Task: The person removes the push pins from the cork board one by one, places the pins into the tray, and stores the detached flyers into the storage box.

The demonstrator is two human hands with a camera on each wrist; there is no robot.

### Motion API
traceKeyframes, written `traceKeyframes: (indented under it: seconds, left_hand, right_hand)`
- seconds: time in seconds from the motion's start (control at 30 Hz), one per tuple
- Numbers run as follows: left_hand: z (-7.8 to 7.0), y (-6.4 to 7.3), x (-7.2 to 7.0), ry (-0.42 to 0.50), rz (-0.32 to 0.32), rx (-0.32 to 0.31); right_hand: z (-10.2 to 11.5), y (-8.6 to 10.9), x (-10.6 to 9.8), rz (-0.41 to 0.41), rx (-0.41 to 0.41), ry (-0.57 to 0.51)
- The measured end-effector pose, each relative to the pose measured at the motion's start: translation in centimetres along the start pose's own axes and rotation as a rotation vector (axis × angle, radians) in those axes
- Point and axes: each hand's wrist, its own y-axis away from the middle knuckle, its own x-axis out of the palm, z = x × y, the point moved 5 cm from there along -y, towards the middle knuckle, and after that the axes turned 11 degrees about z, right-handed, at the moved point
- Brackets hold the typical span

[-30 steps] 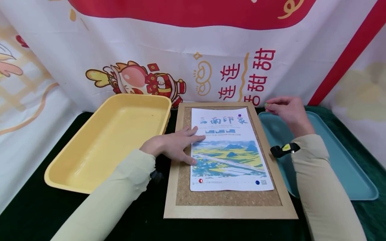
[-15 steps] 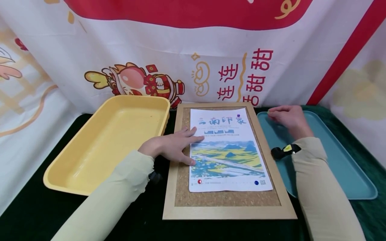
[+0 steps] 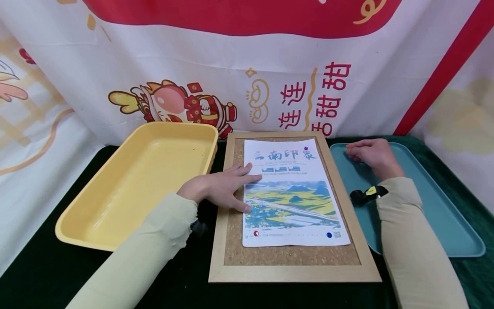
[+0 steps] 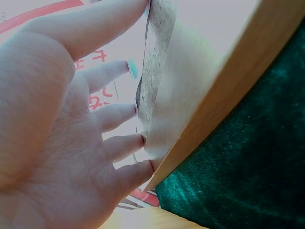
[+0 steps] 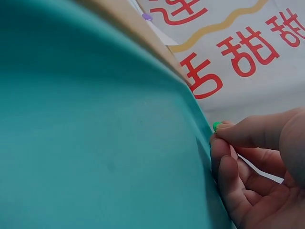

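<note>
Head view: left hand [image 3: 220, 186] laid over left side of cork board [image 3: 289, 256], fingers spread apart, holding nothing, tips on edge of printed sheet [image 3: 293, 201]. Right hand [image 3: 374, 158] at far left corner of teal tray [image 3: 436, 223], thumb and finger together, clamped on green pin [image 5: 217, 126]. Risks, judged: could drop the pin into the tray or behind it, given so small a grip; could prick a fingertip if holding it point-inward, shaft not visible; could skew the sheet by sliding left hand carelessly, with upper left corner apparently unfixed; could shove the board along green bench [image 3: 185, 281] by leaning off-square. Looks: white sheet, lying flat on the cork, nearer the far end, framed in light wood; blue lettering above blue-and-yellow landscape. 3 coloured spots near corners: purple pin [image 3: 306, 149], red dot [image 3: 256, 233], dark blue dot [image 3: 329, 234], last 2 too small to call pins. Green pin: bright, rounded, tiny, just beside tray rim, contact unclear.
</note>
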Motion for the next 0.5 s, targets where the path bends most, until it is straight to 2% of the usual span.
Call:
traceKeyframes:
  seconds: [0.5]
  left_hand:
    - [-0.09,0.21,-0.05,0.022,0.008,-0.009]
  right_hand:
    - [-0.36,-0.28,-0.21,-0.026,0.052,0.036]
